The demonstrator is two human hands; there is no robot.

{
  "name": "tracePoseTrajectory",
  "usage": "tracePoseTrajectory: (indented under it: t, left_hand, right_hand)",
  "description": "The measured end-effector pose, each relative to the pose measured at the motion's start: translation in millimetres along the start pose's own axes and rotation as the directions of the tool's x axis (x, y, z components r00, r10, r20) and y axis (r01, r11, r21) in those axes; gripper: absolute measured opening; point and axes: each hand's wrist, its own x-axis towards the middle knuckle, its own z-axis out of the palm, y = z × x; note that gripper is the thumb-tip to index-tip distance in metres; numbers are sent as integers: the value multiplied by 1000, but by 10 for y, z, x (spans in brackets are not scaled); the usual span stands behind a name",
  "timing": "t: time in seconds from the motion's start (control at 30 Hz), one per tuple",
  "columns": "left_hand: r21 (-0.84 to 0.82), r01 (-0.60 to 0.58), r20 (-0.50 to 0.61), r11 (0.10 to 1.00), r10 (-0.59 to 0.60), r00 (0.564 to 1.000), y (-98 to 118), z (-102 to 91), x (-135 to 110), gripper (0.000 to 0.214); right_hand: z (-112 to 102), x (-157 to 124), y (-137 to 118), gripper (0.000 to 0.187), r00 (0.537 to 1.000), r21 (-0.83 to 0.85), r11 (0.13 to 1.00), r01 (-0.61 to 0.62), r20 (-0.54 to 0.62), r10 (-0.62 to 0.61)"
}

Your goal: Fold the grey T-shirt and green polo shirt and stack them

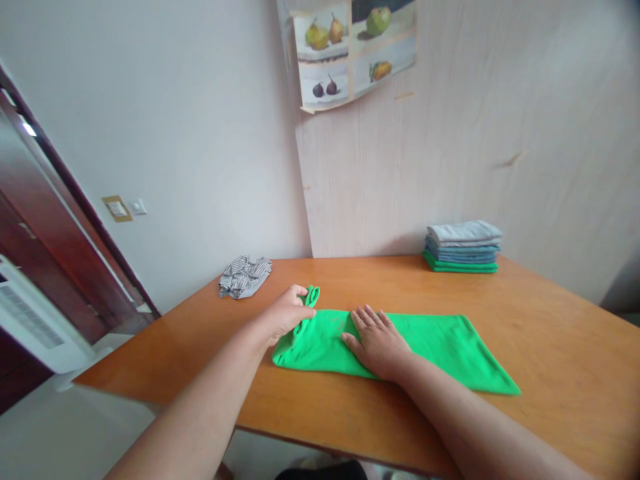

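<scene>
A bright green cloth garment (435, 340) lies in a long folded strip across the wooden table, its right end flat and slanted. At its left end my left hand (293, 310) pinches a bunched edge and holds it raised a little off the strip. My right hand (377, 343) rests palm down on the middle of the green cloth, fingers stretched out. A small faint mark shows on the cloth just left of my right fingers. Part of the left end is hidden behind my left hand.
On the table (555, 347), a neat stack of folded clothes (463, 247) stands at the back right, grey, blue and green. A crumpled striped cloth (245, 275) lies at the back left. Fruit pictures (350, 57) hang on the wall panel behind. A white appliance (40, 327) stands left.
</scene>
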Motion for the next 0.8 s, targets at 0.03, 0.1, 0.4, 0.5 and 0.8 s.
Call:
tracePoseTrajectory:
  t: [0.03,0.1,0.4,0.5,0.8]
  left_hand:
    - [25,-6,1,1000,6,1000,-16,66,9,53]
    - [100,-30,-7,995,30,1000,-65,187,36,49]
    - [551,-132,-83,824,212,974,-337,484,129,45]
    - [579,-152,-61,801,228,972,-310,469,108,45]
    - [550,-164,13,819,188,982,-306,555,17,47]
  right_hand:
    - [-6,-2,-3,80,1000,1,1000,-1,0,1]
    - [-11,-5,-6,82,1000,6,1000,-1,0,1]
    - [25,8,12,85,1000,1,1000,4,-15,-4]
    - [25,12,13,85,1000,6,1000,4,-14,-4]
    - [6,3,8,84,1000,13,1000,-4,0,4]
